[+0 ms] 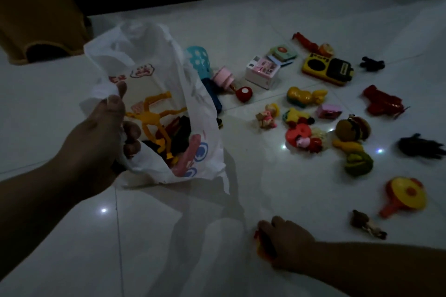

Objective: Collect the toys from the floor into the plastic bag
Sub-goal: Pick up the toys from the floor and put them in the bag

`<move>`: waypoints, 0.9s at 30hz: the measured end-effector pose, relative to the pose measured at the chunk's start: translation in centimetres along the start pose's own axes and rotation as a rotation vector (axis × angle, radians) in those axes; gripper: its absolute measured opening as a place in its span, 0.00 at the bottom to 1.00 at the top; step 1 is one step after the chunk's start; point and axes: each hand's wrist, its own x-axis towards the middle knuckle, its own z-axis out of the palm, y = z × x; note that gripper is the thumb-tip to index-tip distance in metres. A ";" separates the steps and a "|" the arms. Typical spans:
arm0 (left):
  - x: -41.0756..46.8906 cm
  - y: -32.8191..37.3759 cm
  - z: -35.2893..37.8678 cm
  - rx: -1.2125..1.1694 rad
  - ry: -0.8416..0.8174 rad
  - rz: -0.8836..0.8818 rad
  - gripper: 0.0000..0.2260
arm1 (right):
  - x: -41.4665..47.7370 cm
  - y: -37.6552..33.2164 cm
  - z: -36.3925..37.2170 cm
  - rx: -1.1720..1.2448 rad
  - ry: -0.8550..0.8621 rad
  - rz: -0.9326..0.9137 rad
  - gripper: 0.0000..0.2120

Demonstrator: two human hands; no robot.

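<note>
On floor — right grip round toy

Bare floor lies open near and between the plastic bag at left and the toys crowding the right; a stool stands far left

No wording can be read anywhere: the plastic bag bears red printed marks and blue swirls too dim and blurred to make out, and the small toy boxes and yellow toy radio show only indistinct patches.
</note>
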 end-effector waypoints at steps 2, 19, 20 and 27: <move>0.0 0.0 -0.5 0.000 -0.006 0.006 0.18 | 0.2 -0.2 -2.6 0.092 0.129 -0.019 0.36; -1.8 1.0 -3.3 -0.099 -0.039 -0.039 0.21 | 4.6 -17.0 -21.4 0.947 0.486 -0.180 0.42; -2.0 1.1 -3.3 -0.105 -0.046 -0.045 0.20 | 5.8 -17.3 -21.0 1.023 0.436 -0.129 0.42; -2.3 1.1 -3.0 -0.093 -0.108 -0.045 0.20 | 7.4 -14.5 -19.9 0.773 0.537 -0.067 0.40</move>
